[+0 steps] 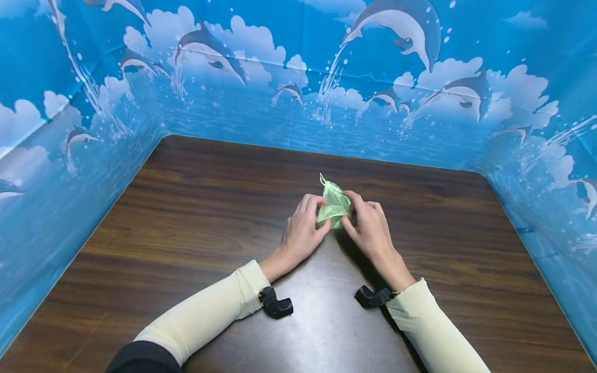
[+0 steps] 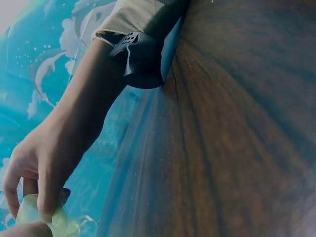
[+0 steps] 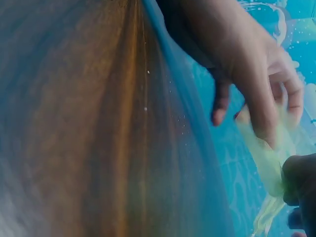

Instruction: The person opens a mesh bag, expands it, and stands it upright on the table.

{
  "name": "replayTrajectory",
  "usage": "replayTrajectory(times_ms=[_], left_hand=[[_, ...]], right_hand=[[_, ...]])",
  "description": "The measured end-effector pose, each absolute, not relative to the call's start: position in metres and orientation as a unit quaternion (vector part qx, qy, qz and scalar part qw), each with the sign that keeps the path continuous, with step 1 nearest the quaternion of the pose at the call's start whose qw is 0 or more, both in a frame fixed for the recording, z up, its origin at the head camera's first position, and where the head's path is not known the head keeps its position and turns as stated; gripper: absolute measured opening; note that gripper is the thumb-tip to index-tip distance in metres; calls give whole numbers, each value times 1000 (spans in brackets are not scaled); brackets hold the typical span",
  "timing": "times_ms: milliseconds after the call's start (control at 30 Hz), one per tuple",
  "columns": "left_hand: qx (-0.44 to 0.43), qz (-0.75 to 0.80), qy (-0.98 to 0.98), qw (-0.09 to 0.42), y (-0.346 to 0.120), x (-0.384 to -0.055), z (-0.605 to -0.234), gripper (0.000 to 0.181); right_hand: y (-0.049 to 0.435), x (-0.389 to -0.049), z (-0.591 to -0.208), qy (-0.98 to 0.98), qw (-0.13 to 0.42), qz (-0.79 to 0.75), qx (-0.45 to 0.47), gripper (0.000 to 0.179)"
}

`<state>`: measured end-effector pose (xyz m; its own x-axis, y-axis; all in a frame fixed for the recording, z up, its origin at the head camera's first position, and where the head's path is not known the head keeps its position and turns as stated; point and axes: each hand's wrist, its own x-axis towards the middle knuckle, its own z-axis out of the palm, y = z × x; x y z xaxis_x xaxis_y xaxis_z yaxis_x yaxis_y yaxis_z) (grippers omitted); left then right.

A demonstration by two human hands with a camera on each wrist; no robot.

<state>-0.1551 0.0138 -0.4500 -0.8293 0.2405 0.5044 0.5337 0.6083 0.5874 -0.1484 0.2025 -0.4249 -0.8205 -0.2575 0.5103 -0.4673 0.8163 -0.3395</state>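
A light green sheer drawstring pouch [image 1: 334, 203] is between both hands above the middle of the table, its thin cord loop [image 1: 322, 179] sticking up at the far end. My left hand [image 1: 302, 227] pinches the pouch's left side between thumb and fingers. On its right side, my right hand [image 1: 371, 226] pinches the fabric, thumb nearer to me and index finger farther off. In the left wrist view, the right hand [image 2: 54, 145] reaches down to the cloth. The left hand [image 3: 249, 69] grips the same fabric in the right wrist view, its lower fingers partly hidden.
The dark wood-grain table [image 1: 196, 207] has rounded far corners. A blue curtain [image 1: 289, 119] printed with dolphins and clouds stands along its back and sides. Each wrist wears a black camera mount [image 1: 276, 303] beside a cream sleeve [image 1: 210, 305].
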Motion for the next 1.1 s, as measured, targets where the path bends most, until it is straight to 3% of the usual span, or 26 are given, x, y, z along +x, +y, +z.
replayTrajectory(times_ms=[100,333,700,1100], left_hand=[[-243,-351,-877,220,12,-155,-449,27],[-252,-370,-853,269,9,-158,-444,18],[-243,-377,-855,262,10,-156,-447,15],[-242,-384,-852,262,11,-156,-448,32]], right_hand=[[201,-149,-425,-919,234,232,217,48],[199,-152,-424,-928,205,255,176,60],[200,-147,-426,-937,195,257,133,50],[200,-145,-426,-924,274,226,143,45]])
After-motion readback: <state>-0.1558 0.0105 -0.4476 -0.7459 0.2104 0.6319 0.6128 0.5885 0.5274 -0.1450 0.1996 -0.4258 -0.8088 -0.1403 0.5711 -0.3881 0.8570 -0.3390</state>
